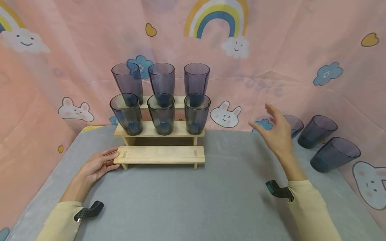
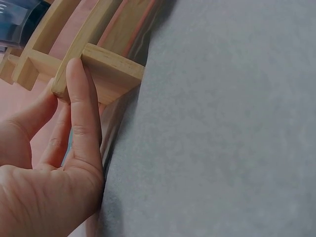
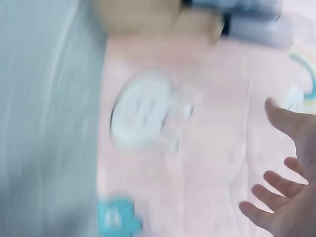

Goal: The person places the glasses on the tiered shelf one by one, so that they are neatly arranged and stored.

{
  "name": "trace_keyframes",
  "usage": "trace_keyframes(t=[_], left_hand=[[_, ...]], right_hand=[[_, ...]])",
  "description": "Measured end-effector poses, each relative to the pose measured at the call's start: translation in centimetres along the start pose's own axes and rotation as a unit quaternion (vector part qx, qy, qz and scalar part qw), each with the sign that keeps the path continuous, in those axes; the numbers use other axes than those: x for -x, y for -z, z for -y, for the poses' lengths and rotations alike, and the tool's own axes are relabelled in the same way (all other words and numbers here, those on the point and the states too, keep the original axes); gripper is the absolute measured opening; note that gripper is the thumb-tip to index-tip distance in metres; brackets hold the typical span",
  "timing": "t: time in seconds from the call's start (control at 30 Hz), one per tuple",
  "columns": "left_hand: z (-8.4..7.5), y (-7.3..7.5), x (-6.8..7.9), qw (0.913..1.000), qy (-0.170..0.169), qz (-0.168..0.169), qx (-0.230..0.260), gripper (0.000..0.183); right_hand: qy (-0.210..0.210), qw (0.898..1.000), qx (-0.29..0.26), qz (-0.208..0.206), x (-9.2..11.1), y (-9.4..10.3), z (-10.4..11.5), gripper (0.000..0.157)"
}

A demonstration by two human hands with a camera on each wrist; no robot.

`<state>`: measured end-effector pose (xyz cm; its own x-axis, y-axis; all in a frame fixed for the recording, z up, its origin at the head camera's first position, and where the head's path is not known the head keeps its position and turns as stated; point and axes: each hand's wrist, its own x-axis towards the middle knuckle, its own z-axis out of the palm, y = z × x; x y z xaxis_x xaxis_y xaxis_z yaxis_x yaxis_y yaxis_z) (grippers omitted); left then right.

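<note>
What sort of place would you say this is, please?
Probably a staged tabletop recording spot: a pink cartoon-print backdrop hangs behind and beside a grey-covered table, which bears a wooden stand, and black wrist-worn devices show.

We see a desk [image 1: 181, 201] with a grey, cloth-like surface spread across the lower half of the head view. Left of centre, near its far edge, we find a stepped wooden rack [image 1: 159, 154] standing directly on it on short legs; the middle step carries three front glasses [image 1: 161, 117], the top step three back glasses [image 1: 162, 77]. At the right of the frame, three loose glasses [image 1: 335, 155] stand on the desk near its right edge, mouths up; we see the leftmost only partly. In the right wrist view, the grey surface on the left is blurred.
</note>
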<state>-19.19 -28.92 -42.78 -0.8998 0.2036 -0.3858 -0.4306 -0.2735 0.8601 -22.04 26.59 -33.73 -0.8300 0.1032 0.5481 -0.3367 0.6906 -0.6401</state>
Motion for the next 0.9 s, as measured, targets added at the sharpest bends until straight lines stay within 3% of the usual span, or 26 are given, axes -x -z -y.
trace_keyframes(t=[0.1,0.2,0.33,0.47,0.57,0.67,0.9], left_hand=[[-0.1,0.0,0.1,1.0000,-0.001,0.001,0.005,0.059],[0.0,0.0,0.2,0.9999,-0.005,0.002,0.009,0.051],[0.3,0.0,0.1,0.9999,-0.005,0.004,0.013,0.045],[0.4,0.0,0.0,0.9999,-0.005,0.005,0.012,0.061],[0.4,0.0,-0.2,0.9999,-0.003,-0.001,0.011,0.068],[0.2,-0.1,-0.1,0.9999,-0.001,-0.003,0.011,0.069],[0.1,-0.2,-0.1,0.9999,-0.004,0.000,0.012,0.072]], right_hand=[[-0.008,0.998,0.053,-0.021,0.1,1.6,-2.0,0.080],[-0.042,0.996,0.065,-0.035,0.3,2.7,-4.0,0.083],[-0.133,0.987,0.068,-0.058,1.0,3.7,-6.6,0.089],[-0.243,0.968,0.039,-0.055,1.6,3.9,-8.5,0.099],[-0.296,0.954,0.013,-0.036,1.7,3.6,-9.6,0.101],[-0.318,0.947,-0.004,-0.037,1.9,3.3,-10.6,0.094],[-0.312,0.949,0.000,-0.050,1.8,3.2,-12.0,0.091]])
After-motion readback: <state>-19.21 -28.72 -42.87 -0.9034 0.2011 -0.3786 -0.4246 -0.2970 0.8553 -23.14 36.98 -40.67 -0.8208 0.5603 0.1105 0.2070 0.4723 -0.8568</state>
